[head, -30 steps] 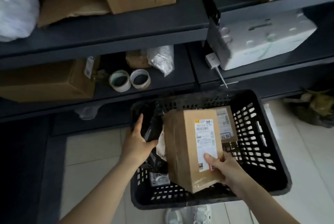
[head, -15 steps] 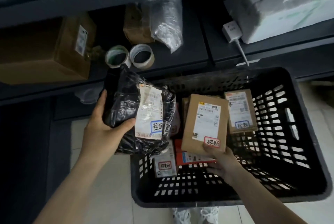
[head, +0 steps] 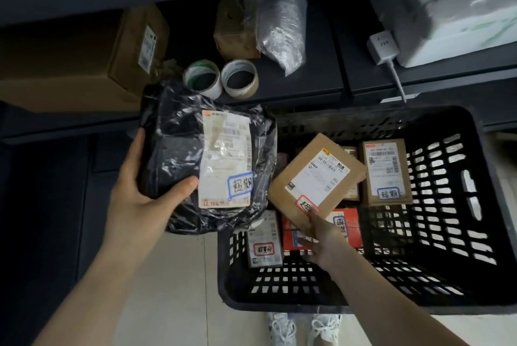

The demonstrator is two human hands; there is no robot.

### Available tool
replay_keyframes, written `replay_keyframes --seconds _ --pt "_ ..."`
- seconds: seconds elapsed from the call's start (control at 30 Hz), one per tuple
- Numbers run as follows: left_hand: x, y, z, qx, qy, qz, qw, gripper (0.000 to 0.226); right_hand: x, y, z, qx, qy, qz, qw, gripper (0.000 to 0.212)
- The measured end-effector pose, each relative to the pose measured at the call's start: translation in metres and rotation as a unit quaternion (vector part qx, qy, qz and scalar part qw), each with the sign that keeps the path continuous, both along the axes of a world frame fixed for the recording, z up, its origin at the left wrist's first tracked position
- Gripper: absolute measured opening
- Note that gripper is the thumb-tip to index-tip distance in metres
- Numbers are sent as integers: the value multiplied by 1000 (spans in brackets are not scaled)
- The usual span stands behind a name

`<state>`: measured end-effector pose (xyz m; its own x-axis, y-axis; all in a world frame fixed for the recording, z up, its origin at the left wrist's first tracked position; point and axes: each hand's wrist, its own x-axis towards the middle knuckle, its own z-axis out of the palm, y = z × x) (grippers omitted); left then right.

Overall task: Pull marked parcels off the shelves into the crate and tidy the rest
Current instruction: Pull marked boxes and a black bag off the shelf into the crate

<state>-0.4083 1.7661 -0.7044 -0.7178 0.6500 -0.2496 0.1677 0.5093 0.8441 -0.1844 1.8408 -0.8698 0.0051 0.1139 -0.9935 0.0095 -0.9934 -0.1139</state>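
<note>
Right now my left hand [head: 140, 194] grips the crinkled black plastic mailer bag [head: 173, 150] by its left edge, thumb curled over the front and fingers behind. The bag hangs over the left rim of the black perforated plastic crate [head: 489, 206], partly above the pale tiled floor [head: 173, 289], which lies open to the left of the crate. The bag's top corner overlaps the front lip of the dark shelf [head: 307, 85], just below two rolls of tape [head: 239, 78].

My right hand [head: 324, 239] pinches the near corner of a flat brown cardboard parcel [head: 316, 175] inside the crate, thumb on top beside its red-bordered sticker, fingers underneath.

A second brown cardboard parcel [head: 387, 172], a small white parcel [head: 264, 242] and a red parcel [head: 349, 229] crowd the crate's left and middle; its right half shows bare mesh. The far rim sits close under the shelf edge.

The bag's white label faces up at me, its long side running near to far, blue-bordered sticker at the near end. The parcel I'm pinching is label-up and skewed, its long axis running from near-left to far-right.
</note>
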Motion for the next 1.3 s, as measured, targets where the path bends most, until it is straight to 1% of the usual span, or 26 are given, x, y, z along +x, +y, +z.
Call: replay_keyframes --seconds 0.07,0.1,0.13,0.23,0.33,0.47,0.53,0.6,0.67,0.73,0.77,0.8,0.87,0.93,1.0,1.07,1.13,1.2,1.3 --pt "-13 -5 1 38 -8 19 999 101 3 3 -3 17 -40 87 995 73" --pt "-18 -7 1 55 -15 24 998 99 5 6 -3 32 -51 107 992 73" --pt "-23 -9 0 65 -20 26 997 97 8 11 -5 48 -51 104 992 67" --pt "-29 -15 -9 81 -37 38 995 99 15 26 -4 50 8 42 998 48" --pt "-26 -20 -19 85 -66 53 993 93 14 25 -4 56 46 21 997 37" --pt "-18 -26 -29 83 -96 51 991 91 10 13 -7 82 68 -34 994 28" --pt "-14 -27 -31 81 -98 52 991 91 1 7 -9 70 82 -80 991 26" --pt "-13 -27 -32 85 -102 50 990 91 -15 4 -9 56 89 -101 989 24" --pt "-14 -26 -31 85 -102 45 990 90 -28 11 -14 82 63 -74 992 29" --pt "-15 -26 -31 87 -101 45 990 91 -32 25 -17 128 34 -62 989 44" --pt "-15 -26 -31 87 -102 43 990 92 -30 33 -18 149 52 -66 985 49" --pt "-14 -26 -31 86 -102 38 990 92 -28 38 -19 161 94 -75 980 49" --pt "-11 -28 -33 79 -100 37 991 93 -26 39 -12 150 181 -64 970 37" --pt "-6 -29 -34 63 -100 53 992 95 -23 32 -6 131 203 -7 970 27" --pt "0 -28 -32 49 -101 53 992 95 -15 24 -5 132 177 24 975 27" --pt "8 -24 -28 54 -121 41 990 99 1 21 -3 124 132 9 983 23" --pt "21 -17 -22 69 -147 28 986 97 22 21 4 118 105 0 987 23" --pt "36 -8 -19 65 -163 12 984 98 43 25 17 129 116 1 985 31" --pt "59 7 -19 48 -176 -25 983 99 75 40 45 175 136 25 975 46"
